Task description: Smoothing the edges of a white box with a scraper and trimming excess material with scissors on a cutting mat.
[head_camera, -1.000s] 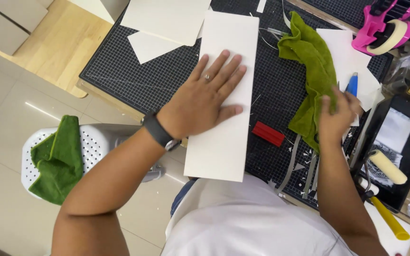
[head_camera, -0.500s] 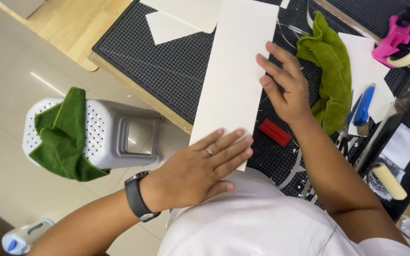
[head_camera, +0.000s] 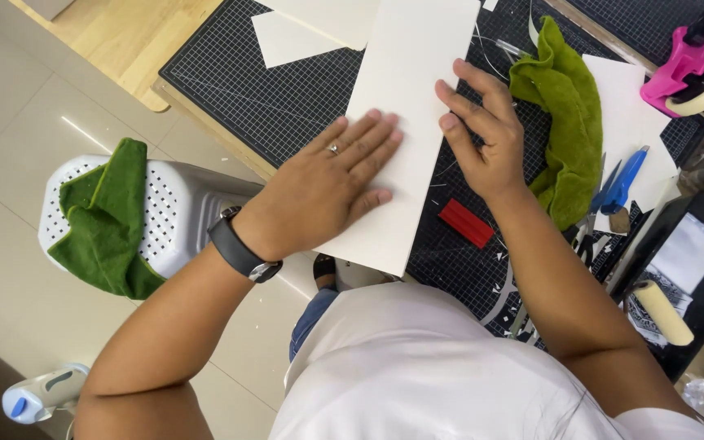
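Note:
A long white board (head_camera: 417,90) lies on a black gridded cutting mat (head_camera: 262,98); its near end overhangs the table edge. My left hand (head_camera: 323,191), with a ring and a black wristwatch, presses flat on the board's near left part, fingers spread. My right hand (head_camera: 482,134) rests at the board's right edge, fingertips touching it, fingers apart. A small red block (head_camera: 466,222) lies on the mat just below my right hand.
A green cloth (head_camera: 564,122) lies right of my right hand, beside a blue cutter (head_camera: 625,179) and a pink tape dispenser (head_camera: 694,65). A small roller (head_camera: 663,312) sits far right. A white perforated stool (head_camera: 173,212) with another green cloth (head_camera: 103,224) stands on the floor at left.
My right hand left the green cloth and came onto the board's right edge. My left hand slid down the board toward its near end and now sits slightly higher on it.

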